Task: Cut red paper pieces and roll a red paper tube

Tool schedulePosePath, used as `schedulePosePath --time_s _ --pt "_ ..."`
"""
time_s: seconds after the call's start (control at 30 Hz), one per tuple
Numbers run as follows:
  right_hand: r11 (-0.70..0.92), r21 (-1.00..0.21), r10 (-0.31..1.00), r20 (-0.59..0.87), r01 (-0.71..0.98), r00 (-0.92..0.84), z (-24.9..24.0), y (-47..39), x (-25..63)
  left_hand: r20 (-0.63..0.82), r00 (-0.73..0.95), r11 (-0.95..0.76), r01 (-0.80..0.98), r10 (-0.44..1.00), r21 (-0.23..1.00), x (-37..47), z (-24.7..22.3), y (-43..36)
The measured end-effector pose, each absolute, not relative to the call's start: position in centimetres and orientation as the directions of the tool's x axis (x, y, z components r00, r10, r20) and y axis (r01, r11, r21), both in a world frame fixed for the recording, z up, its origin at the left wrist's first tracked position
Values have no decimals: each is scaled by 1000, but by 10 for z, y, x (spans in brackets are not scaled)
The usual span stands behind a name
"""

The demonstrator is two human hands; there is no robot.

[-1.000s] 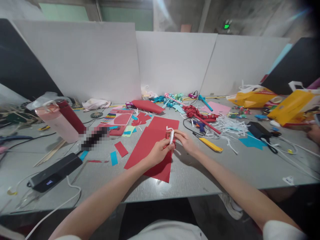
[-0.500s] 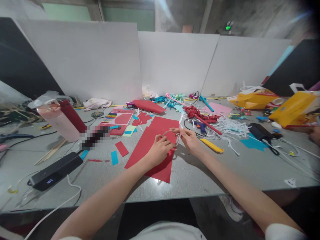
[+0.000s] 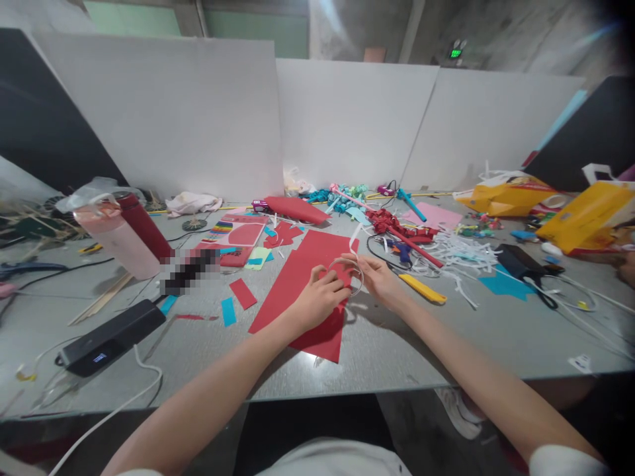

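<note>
Your fingers are partly hiding the white strip (image 3: 354, 239), so its far side and any join are not showing clearly. A pixelated patch is covering a dark object at left of centre, and the right edge of the frame is cutting off another person's hand (image 3: 626, 268). The strip is sitting at the centre of the frame, between your hands, narrow and curling into a thin, roundish ring, with one loose end rising above your right fingers. Your right hand (image 3: 380, 281) is pinching it, thumb and fingertips closing on the band. Your left hand (image 3: 323, 297) is bending its fingers beside the ring; whether they are gripping it, you cannot tell from this view. Beneath your left hand, flat, matte red sheets (image 3: 317, 334) are overlapping, their edges straight. To the right of centre, a slim yellow cutter (image 3: 423, 289) is lying near a tangled heap of white paper shreds (image 3: 464, 254). At left, a smooth, translucent pinkish bottle (image 3: 122, 244) is standing by a dark red cylinder (image 3: 143, 225) on the grey, faintly shiny table (image 3: 397, 357).
</note>
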State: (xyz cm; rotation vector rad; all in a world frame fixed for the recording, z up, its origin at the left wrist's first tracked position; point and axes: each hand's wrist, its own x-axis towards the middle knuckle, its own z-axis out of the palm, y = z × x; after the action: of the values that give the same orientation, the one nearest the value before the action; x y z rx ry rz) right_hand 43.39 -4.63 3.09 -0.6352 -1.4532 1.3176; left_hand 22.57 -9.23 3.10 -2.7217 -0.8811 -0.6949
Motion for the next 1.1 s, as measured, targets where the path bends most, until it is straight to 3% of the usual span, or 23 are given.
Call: schedulePosePath --time_s 0.2,0.5,0.8,0.97,1.1 --pt "69 -960 915 170 -272 -366 35 -47 438 474 708 -809 588 523 15 223 29 -88" --pt "30 -941 930 151 -338 -336 24 -36 445 493 669 -783 620 557 43 224 31 -90" --pt "-15 -954 904 116 -301 -411 31 -45 437 527 554 -712 687 645 149 230 31 -94" --pt "42 -947 929 155 -319 -338 28 -42 436 506 627 -742 669 592 38 232 26 -94" --pt "153 -959 945 213 -240 -250 24 -38 436 491 622 -741 668 610 74 230 23 -91"
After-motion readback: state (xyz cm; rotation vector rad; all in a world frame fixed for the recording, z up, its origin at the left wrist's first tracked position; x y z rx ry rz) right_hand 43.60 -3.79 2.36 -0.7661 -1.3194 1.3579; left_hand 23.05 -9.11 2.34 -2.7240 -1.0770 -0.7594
